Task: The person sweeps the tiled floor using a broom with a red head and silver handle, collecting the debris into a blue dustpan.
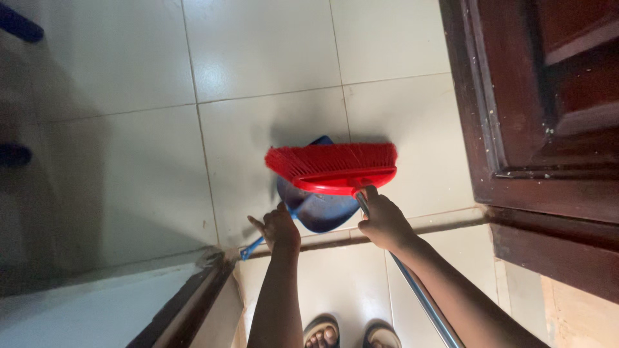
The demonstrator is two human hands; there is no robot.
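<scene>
The broom head (332, 167) was bright red, bristles and all, on a shiny silver handle (419, 293). The dustpan (317, 209) was deep blue with a lighter blue handle. The floor tiles (258, 45) were plain pale cream, and the wooden door (548, 103) was dark reddish brown.

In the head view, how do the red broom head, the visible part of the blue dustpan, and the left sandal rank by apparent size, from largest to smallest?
1. Red broom head: largest.
2. Blue dustpan: smaller as seen, though the broom head hides part of it, so its full size is uncertain.
3. Left sandal: smallest, but cut off by the frame's lower edge.
</scene>
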